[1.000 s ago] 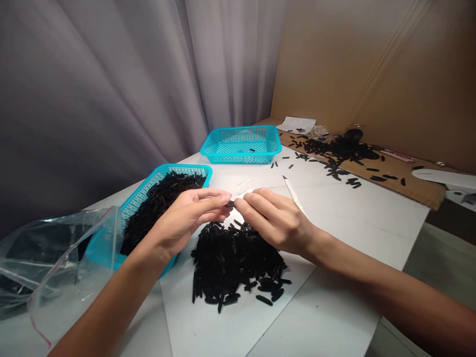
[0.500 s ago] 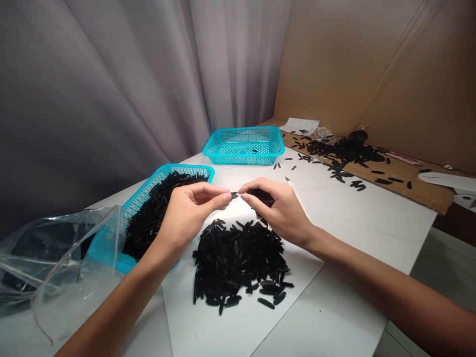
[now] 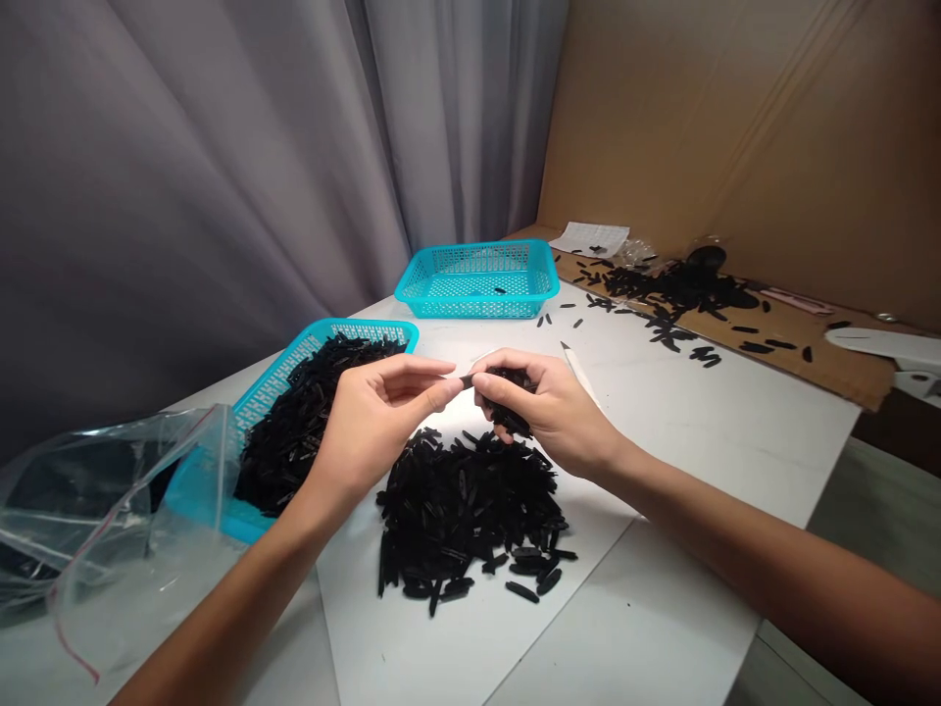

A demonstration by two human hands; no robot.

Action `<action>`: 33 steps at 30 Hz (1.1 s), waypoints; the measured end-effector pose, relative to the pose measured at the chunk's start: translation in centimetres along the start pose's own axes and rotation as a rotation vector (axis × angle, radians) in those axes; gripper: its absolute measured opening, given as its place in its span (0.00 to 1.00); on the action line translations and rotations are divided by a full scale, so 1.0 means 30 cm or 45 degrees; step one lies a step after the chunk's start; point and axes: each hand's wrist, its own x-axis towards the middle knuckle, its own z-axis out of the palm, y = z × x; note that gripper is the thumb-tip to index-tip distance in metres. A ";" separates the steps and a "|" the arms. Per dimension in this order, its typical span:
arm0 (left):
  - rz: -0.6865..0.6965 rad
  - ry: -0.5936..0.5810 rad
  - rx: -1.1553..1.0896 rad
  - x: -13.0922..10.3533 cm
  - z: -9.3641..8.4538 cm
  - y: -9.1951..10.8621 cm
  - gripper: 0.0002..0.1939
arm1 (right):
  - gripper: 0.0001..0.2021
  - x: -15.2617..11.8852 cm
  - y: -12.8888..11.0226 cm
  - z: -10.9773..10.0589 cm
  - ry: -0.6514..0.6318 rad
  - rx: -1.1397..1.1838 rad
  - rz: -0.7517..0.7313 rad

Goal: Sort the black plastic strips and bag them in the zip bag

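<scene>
Above a pile of black elongated pieces (image 3: 470,510) on a white sheet (image 3: 441,657), my two hands meet almost fingertip to fingertip. Between them is one small black piece (image 3: 468,381). My left hand (image 3: 389,407) has its thumb and forefinger at the left end of that piece. The thumb and forefinger of my right hand (image 3: 551,407) pinch its right end, while a clump of black pieces (image 3: 511,397) sits in the curled fingers and palm of the same hand.
A blue basket (image 3: 257,392) full of black pieces stands left, beside a clear plastic bag (image 3: 139,529). Another blue basket (image 3: 477,306) behind holds a small dark piece. A pencil (image 3: 577,368), scattered black pieces (image 3: 676,284), a paper (image 3: 590,238) and a white clamp (image 3: 882,355) are to the right.
My right fingertips have closed onto the small piece that my left hand held. The right hand has turned so that more of its black clump shows. The view has shifted slightly.
</scene>
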 end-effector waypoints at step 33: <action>-0.063 -0.224 -0.219 0.006 -0.021 -0.011 0.08 | 0.13 -0.007 -0.012 0.002 -0.177 0.307 0.093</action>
